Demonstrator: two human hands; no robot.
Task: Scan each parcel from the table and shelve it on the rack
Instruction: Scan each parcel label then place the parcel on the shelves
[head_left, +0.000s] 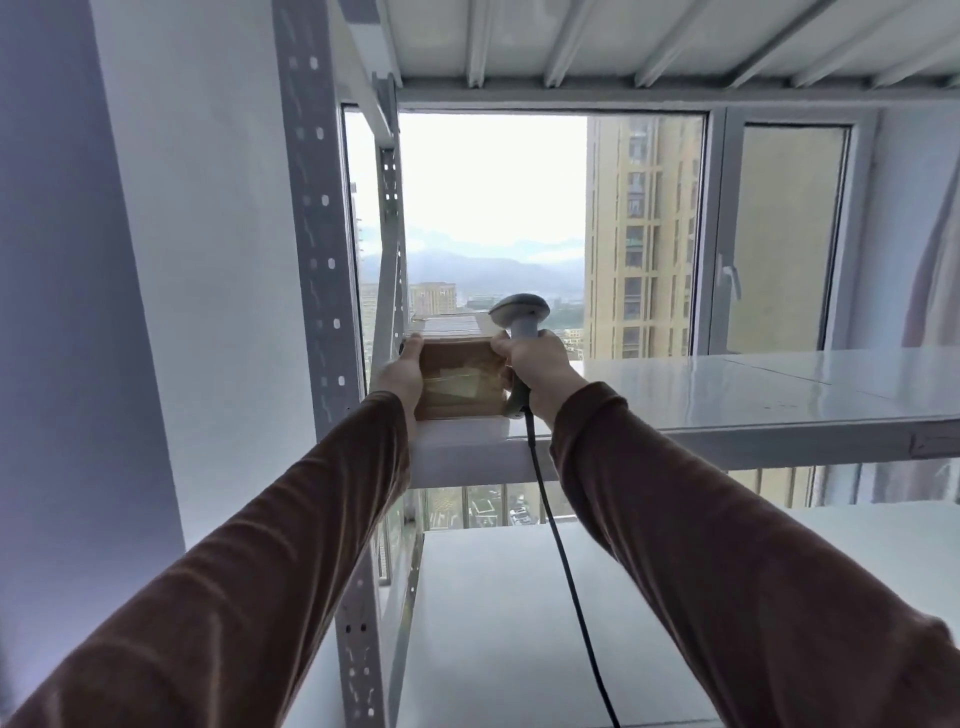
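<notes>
Resting on the rack shelf (727, 384) at its left end, the parcel (460, 382) sits between both hands. The left hand (402, 371) lies flat against its side; the right hand (535, 369) grips the scanner (519, 317), thumb touching the parcel.

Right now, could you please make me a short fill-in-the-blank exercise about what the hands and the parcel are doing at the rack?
1. The cardboard parcel rests at the ____ end of the shelf.
2. The right hand grips a barcode ____.
3. The left hand presses the parcel's ____ side.
4. A black ____ hangs below the right hand.

Missing words: left; scanner; left; cable
</notes>
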